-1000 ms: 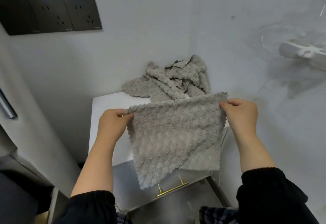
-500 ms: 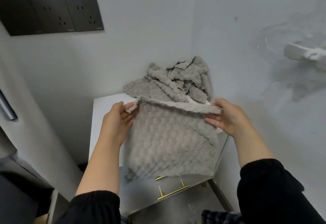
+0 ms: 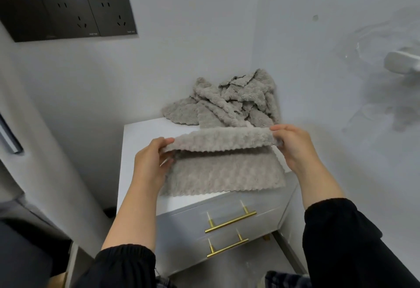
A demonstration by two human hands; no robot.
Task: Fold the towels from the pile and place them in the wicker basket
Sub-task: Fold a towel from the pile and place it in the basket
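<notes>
Corner of a home interior, probably a bedroom or utility nook.

A small white cabinet with a glossy top (image 3: pixel 141 133) stands pushed into the corner of plain white painted walls (image 3: pixel 193 38); its two grey drawer fronts carry slim brass bar handles (image 3: pixel 230 221). A row of black wall power sockets (image 3: pixel 68 15) is mounted on the left wall. A loose heap of grey textured fleece towels (image 3: pixel 231 101) lies at the back of the cabinet top, touching both walls: household furniture and laundry.

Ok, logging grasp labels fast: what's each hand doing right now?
Left hand: closed, pinching the left end of the grey towel.
Right hand: closed, pinching the towel's right end.
</notes>
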